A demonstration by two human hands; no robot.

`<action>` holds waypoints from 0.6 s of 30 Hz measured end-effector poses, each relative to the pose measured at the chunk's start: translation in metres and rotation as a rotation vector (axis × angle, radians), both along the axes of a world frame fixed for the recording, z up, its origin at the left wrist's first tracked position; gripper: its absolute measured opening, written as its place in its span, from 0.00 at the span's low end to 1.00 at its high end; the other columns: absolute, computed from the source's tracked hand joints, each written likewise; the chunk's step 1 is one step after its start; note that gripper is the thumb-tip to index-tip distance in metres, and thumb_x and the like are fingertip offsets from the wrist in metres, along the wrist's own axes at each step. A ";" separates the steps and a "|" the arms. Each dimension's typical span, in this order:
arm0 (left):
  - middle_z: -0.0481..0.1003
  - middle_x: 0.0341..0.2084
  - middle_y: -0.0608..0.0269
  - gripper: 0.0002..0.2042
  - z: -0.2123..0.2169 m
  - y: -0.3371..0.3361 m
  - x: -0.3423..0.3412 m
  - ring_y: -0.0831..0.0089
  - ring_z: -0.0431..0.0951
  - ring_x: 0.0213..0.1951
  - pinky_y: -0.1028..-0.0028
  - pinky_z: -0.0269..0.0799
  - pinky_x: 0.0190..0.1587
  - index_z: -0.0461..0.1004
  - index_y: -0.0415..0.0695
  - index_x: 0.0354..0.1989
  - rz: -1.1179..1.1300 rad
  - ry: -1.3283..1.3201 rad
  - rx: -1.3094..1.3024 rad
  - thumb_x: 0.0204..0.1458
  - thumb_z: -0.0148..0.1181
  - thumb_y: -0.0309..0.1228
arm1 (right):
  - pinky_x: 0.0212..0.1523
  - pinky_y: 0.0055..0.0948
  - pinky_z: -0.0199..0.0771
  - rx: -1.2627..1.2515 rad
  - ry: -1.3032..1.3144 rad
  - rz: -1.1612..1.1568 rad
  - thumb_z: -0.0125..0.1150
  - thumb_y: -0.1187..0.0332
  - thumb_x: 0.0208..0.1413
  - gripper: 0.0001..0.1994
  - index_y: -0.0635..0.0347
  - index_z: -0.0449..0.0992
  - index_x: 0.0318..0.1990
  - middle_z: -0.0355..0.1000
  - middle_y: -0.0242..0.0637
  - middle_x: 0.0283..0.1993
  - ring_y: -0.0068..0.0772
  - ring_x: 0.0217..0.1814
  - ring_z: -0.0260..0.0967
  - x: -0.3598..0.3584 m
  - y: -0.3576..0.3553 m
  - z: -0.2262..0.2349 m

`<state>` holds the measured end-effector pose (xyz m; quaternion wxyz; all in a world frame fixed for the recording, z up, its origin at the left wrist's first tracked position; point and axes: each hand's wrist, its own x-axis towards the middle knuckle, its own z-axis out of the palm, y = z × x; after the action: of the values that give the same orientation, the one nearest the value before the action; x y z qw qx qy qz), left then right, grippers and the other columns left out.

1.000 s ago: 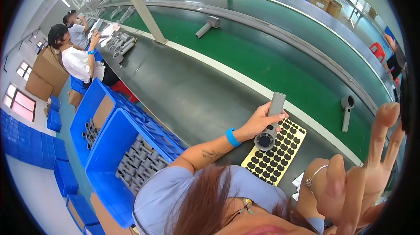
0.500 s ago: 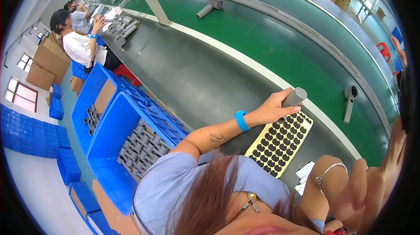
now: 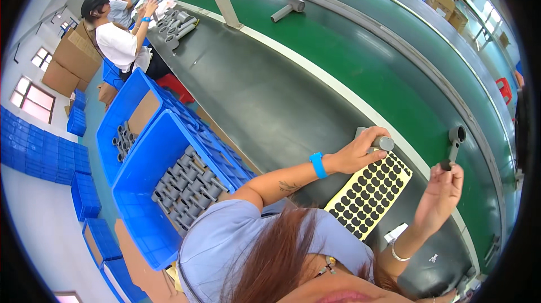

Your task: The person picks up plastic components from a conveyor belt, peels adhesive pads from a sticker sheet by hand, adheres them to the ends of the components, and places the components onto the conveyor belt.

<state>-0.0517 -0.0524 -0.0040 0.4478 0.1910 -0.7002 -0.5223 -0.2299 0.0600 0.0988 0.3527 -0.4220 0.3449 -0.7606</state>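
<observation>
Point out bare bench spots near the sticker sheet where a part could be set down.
Free: the dark bench between the blue bins and the green belt, up-left of the left hand. Crowded: the yellow sticker sheet under that hand; the right hand hangs over the bench's right end.

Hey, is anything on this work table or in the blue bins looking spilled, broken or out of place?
Nothing stands out. The left hand holds a grey cylindrical part over the yellow sheet of black round pads, which lies flat on the table. The right hand is raised. Grey parts sit inside the blue bin.
</observation>
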 end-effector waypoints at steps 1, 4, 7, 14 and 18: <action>0.67 0.43 0.60 0.19 0.001 -0.001 0.002 0.65 0.68 0.49 0.68 0.66 0.53 0.65 0.43 0.52 -0.005 -0.056 -0.076 0.51 0.60 0.25 | 0.46 0.24 0.62 0.023 -0.021 0.005 0.54 0.76 0.59 0.06 0.63 0.66 0.42 0.65 0.38 0.44 0.25 0.41 0.62 -0.001 0.003 -0.011; 0.67 0.43 0.59 0.19 0.005 0.002 0.002 0.65 0.68 0.48 0.68 0.67 0.51 0.66 0.43 0.50 -0.074 0.020 -0.032 0.49 0.60 0.23 | 0.46 0.24 0.63 0.050 -0.011 -0.131 0.56 0.75 0.59 0.07 0.63 0.67 0.43 0.67 0.36 0.44 0.24 0.42 0.62 -0.006 0.014 -0.038; 0.67 0.44 0.59 0.19 0.022 0.006 -0.002 0.66 0.71 0.46 0.69 0.68 0.50 0.70 0.42 0.48 -0.092 0.156 -0.117 0.45 0.62 0.19 | 0.47 0.23 0.64 0.045 -0.004 -0.215 0.55 0.76 0.59 0.09 0.64 0.67 0.46 0.67 0.35 0.45 0.22 0.42 0.62 -0.016 0.025 -0.055; 0.75 0.43 0.59 0.19 0.017 0.017 -0.017 0.63 0.74 0.48 0.55 0.59 0.63 0.76 0.41 0.43 -0.174 0.038 -0.260 0.39 0.64 0.16 | 0.45 0.23 0.63 0.147 0.111 -0.274 0.54 0.78 0.58 0.05 0.66 0.69 0.41 0.66 0.39 0.44 0.25 0.43 0.62 0.003 0.032 -0.042; 0.75 0.42 0.57 0.19 0.015 0.019 -0.015 0.60 0.72 0.51 0.62 0.65 0.57 0.76 0.38 0.43 -0.179 0.014 -0.224 0.38 0.64 0.17 | 0.43 0.20 0.61 0.247 0.287 -0.330 0.55 0.79 0.56 0.04 0.63 0.69 0.38 0.66 0.37 0.42 0.22 0.42 0.61 0.015 0.038 -0.035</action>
<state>-0.0665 -0.0329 0.0109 0.4229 0.0732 -0.7651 -0.4801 -0.2149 0.0978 0.0639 0.2203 -0.4173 0.5461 -0.6922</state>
